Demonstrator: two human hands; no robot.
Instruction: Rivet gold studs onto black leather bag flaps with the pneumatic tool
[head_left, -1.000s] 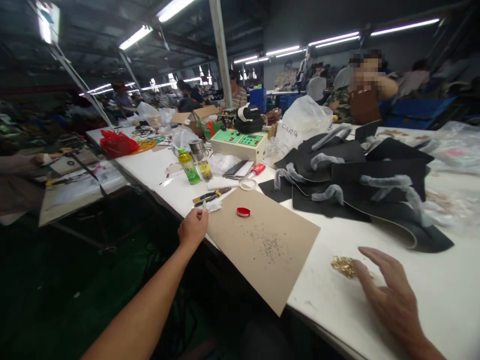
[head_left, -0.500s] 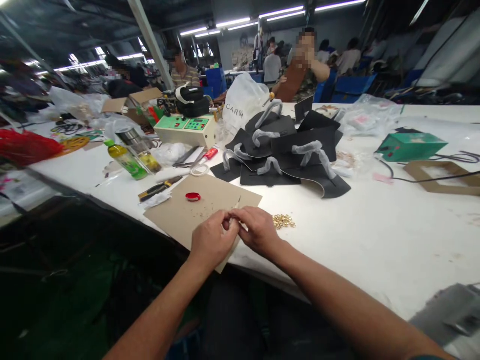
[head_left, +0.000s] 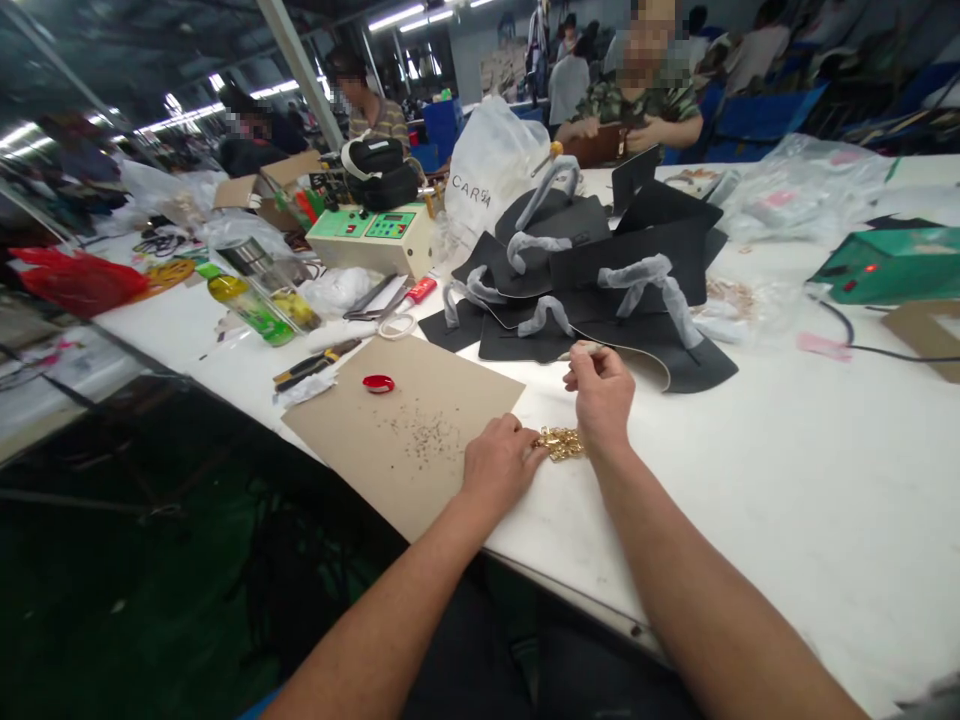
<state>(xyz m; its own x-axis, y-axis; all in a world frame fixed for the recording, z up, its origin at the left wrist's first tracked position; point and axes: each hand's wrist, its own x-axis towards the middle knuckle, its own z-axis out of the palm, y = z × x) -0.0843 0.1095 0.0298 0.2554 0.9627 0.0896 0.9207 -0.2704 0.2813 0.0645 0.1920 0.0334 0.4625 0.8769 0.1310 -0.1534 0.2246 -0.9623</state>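
Gold metal pieces (head_left: 562,443) lie in a small pile on the white table (head_left: 720,500). My left hand (head_left: 501,462) rests at the pile's left side, its fingertips touching the pieces; whether it grips one cannot be made out. Above and right of the pile, my right hand (head_left: 602,395) is raised, its fingers pinched on a thin, pale stick-like tool (head_left: 583,352). Small dark bits (head_left: 429,438) are scattered over the brown cardboard sheet (head_left: 352,420), where a small red container (head_left: 378,384) also sits.
Black panels with grey wrapped handles (head_left: 517,345) are piled beyond my hands. Pliers (head_left: 319,364), a bottle (head_left: 251,310) and a green-and-cream machine (head_left: 371,240) stand or lie to the left. A green box (head_left: 892,265) is at the right. People sit across the table.
My hands have moved apart. The left has gone right to the gold pile, and the right has moved up and right with the tool. The view has shifted slightly.
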